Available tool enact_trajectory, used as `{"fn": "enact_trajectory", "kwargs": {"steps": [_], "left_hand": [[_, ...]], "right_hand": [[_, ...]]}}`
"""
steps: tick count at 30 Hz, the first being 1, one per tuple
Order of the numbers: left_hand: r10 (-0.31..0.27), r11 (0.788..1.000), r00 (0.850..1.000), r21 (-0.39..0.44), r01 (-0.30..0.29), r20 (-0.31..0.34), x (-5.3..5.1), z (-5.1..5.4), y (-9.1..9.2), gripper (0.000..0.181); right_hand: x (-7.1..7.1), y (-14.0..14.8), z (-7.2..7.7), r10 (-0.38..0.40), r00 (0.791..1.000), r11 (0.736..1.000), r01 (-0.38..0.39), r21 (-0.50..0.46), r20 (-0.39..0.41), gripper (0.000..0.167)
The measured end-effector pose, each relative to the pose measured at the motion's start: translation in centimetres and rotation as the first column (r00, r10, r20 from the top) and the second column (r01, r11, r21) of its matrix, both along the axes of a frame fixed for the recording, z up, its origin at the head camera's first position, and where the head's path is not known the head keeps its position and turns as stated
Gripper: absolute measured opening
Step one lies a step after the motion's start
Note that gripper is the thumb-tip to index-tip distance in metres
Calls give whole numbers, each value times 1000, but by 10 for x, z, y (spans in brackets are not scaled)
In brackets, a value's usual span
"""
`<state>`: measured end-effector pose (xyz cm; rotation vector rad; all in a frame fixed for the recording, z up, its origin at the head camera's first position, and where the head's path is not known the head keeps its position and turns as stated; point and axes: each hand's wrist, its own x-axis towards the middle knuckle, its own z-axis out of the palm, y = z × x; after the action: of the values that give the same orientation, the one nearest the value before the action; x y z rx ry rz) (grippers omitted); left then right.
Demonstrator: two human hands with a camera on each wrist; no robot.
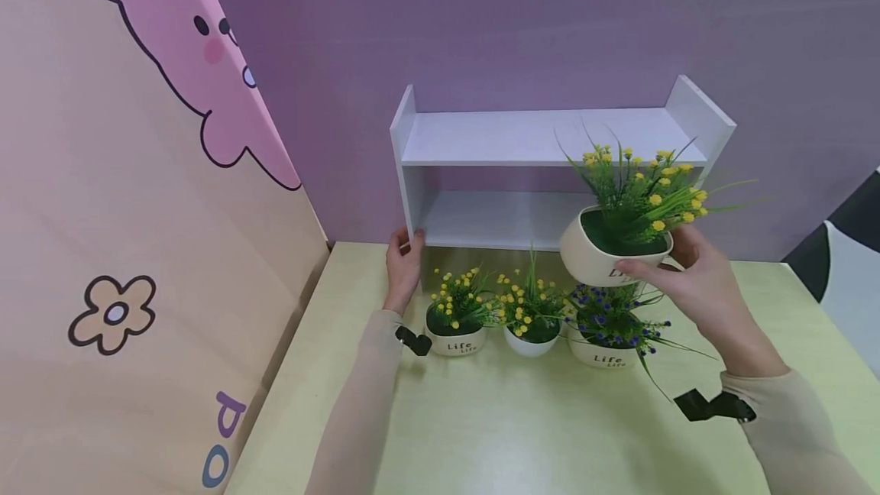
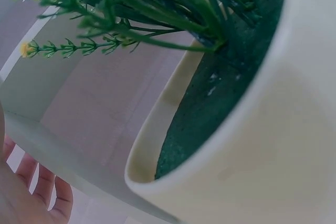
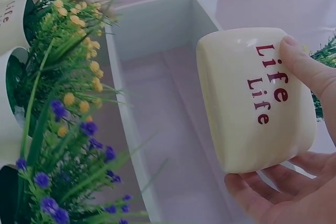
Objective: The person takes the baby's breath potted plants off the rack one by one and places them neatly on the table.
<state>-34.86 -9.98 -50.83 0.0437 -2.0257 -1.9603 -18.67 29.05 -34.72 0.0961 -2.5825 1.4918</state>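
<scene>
My right hand [image 1: 708, 296] grips a cream pot of artificial yellow flowers [image 1: 612, 257] in the air, in front of the right part of a white two-tier shelf [image 1: 529, 137]. The thumb lies on its front beside the "Life" lettering, which the right wrist view shows on the pot [image 3: 252, 98]. At the shelf's lower left corner my left hand [image 1: 403, 272] holds the side panel. The left wrist view shows the fingers [image 2: 44, 184] at the panel's edge, with a cream pot [image 2: 283, 145] close to the camera. Both shelf tiers are bare where visible.
In front of the shelf stand three potted plants: a yellow one [image 1: 457, 342] at left, another yellow one [image 1: 532, 344] in a white pot, and a purple-flowered one [image 1: 605, 355] below the held pot. A purple wall rises behind the table [image 1: 481, 426]. A chair [image 1: 846, 266] stands at right.
</scene>
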Motion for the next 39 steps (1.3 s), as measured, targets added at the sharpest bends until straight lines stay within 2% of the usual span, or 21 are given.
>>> {"fn": "enact_trajectory", "kwargs": {"steps": [5,13,20,30,36,39], "left_hand": [[-5,1000,1000,6,5,5,1,1,0,45],[1,1000,1000,-6,-1,7,1,1,0,46],[-15,1000,1000,-9,15,9,2,1,-1,46],[-4,1000,1000,-7,4,6,0,1,-2,46],[-17,1000,1000,-2,17,0,-1,0,-2,46],[-13,1000,1000,1,13,-3,-1,0,-2,45]], "right_hand": [[3,8,1,-16,999,1000,15,-18,-28,65],[2,21,-4,-54,999,998,54,35,3,77],[4,34,-9,-64,997,998,65,21,-37,74],[7,47,-13,-102,994,992,99,79,30,69],[9,53,-15,-133,990,987,129,100,40,53],[11,57,-17,-133,991,986,129,104,32,60]]}}
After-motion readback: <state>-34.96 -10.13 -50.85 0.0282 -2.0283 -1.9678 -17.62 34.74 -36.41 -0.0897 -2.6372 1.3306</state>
